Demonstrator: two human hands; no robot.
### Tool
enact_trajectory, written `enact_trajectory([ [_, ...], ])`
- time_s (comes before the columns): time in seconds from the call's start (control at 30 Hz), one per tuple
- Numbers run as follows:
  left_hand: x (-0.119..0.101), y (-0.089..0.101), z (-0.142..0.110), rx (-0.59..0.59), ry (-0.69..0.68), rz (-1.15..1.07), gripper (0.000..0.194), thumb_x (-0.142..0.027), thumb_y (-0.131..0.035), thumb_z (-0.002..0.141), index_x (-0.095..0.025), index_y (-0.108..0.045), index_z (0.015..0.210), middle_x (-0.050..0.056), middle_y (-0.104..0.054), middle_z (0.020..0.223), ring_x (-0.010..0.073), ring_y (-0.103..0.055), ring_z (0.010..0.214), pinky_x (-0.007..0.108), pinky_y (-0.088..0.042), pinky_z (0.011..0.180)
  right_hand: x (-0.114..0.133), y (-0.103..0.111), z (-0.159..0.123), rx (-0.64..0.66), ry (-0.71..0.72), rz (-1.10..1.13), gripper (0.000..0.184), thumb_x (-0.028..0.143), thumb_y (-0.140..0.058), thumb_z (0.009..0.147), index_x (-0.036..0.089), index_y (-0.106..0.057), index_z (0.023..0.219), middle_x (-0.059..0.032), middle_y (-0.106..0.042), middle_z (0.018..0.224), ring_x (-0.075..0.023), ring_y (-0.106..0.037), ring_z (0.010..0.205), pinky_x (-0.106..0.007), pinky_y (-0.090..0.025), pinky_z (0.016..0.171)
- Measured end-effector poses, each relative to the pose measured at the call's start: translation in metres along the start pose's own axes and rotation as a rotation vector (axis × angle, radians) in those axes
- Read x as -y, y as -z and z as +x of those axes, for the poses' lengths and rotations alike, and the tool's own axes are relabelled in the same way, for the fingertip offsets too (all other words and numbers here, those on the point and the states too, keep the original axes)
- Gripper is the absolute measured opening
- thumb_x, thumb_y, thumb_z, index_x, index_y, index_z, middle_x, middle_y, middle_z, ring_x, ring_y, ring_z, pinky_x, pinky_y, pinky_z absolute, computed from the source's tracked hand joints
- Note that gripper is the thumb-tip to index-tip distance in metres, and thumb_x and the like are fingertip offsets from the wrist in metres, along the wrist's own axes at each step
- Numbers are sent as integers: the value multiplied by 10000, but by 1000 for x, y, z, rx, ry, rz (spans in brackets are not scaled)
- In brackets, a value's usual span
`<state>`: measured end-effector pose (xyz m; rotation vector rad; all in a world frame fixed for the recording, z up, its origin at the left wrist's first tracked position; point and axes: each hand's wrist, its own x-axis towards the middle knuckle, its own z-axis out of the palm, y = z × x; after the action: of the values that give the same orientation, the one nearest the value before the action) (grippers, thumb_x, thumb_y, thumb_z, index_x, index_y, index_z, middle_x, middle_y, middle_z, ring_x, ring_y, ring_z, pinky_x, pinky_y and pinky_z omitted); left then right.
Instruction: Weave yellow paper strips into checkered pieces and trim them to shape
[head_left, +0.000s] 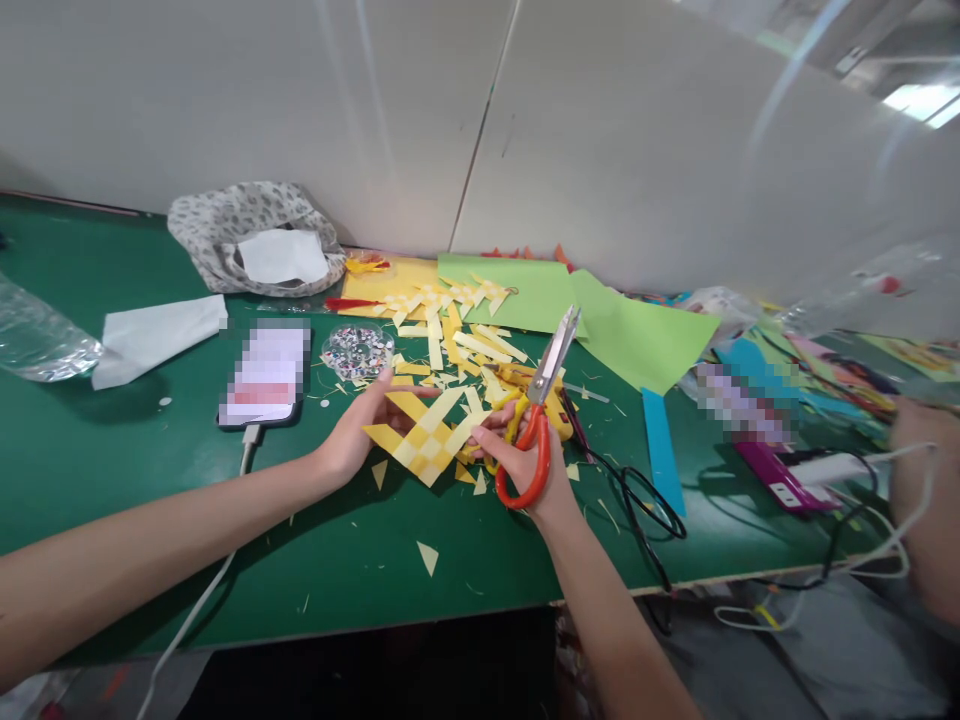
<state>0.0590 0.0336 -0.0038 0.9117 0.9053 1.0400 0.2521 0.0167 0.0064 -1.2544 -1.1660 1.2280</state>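
Between my hands is a woven piece of yellow and pale paper strips [429,447], checkered at its lower point with loose strip ends fanning upward. My left hand [367,425] grips its left side, the fingers partly hidden behind the paper. My right hand [525,455] pinches the right side and also carries a pair of scissors [536,420] with red and yellow handles, blades pointing up and away. Paper strips [487,345] and small triangular offcuts [427,558] lie around and beneath my hands. Behind them rests a longer woven paper piece [442,297] with a red tassel.
A phone [262,375] on a white cable lies left, beside a dish of small beads or gems [358,350]. Green paper sheets [637,330], a cloth bag [255,235] and a glue gun [555,405] are behind. A purple power strip [784,480] and another person's arm [926,500] are right.
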Motion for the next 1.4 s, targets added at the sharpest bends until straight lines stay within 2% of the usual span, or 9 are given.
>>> enact_trajectory([
  [0.1,3,4,2,-15,-15,-58,647,-667,-342,796,-155,-738,817,90,-697,712,196,-612,631,284,-481,567,0,0,0,-43,11,13,415,294,-788,555,218,-431,751,49,-567,690,-147,-629,632,-313,-579,573],
  [0.17,5,4,3,-32,-24,10,515,-620,-481,765,-173,-736,789,72,-701,710,193,-619,652,281,-485,589,-1,0,1,-72,24,5,404,303,-783,561,222,-441,760,37,-569,707,-156,-623,650,-336,-584,584],
  [0.27,6,1,2,-24,-12,218,235,-387,-739,636,-185,-726,754,46,-711,703,194,-641,666,276,-492,610,-3,2,2,-90,75,-21,384,316,-764,583,228,-442,774,17,-582,729,-172,-619,664,-368,-584,601],
  [0.37,5,-3,1,17,2,223,161,-289,-755,632,-187,-713,749,49,-729,758,188,-661,677,276,-512,626,-5,3,3,-88,116,-38,375,338,-749,605,232,-432,774,4,-603,763,-186,-626,705,-377,-579,622],
  [0.53,3,-4,2,-41,-24,62,191,-243,-748,651,-187,-691,825,38,-730,797,161,-674,698,251,-528,648,-2,2,1,3,99,-58,360,340,-735,639,233,-420,779,-2,-647,784,-185,-638,731,-383,-564,672],
  [0.77,2,-3,2,-16,-27,37,217,-276,-728,684,-172,-686,870,59,-733,786,174,-676,674,261,-521,605,4,1,-2,59,113,-150,338,309,-720,635,234,-413,753,15,-660,744,-169,-650,722,-394,-533,763],
  [0.97,3,-3,3,-24,-20,31,226,-284,-737,679,-180,-679,872,39,-732,781,157,-673,666,252,-522,609,5,-1,-2,40,110,-169,329,320,-710,634,232,-419,758,-1,-668,773,-174,-657,731,-398,-535,770],
  [1.2,0,-6,1,-15,-2,17,239,-256,-728,694,-167,-656,904,30,-731,771,138,-667,647,229,-520,595,5,-6,-4,45,99,-164,383,323,-767,576,228,-429,728,17,-634,719,-152,-623,658,-352,-542,690],
  [1.4,5,-2,4,-48,-15,37,274,-238,-752,658,-177,-644,902,36,-729,813,163,-677,767,255,-543,661,1,-2,0,-61,123,-88,348,322,-735,622,229,-417,731,25,-621,700,-142,-606,590,-353,-545,639],
])
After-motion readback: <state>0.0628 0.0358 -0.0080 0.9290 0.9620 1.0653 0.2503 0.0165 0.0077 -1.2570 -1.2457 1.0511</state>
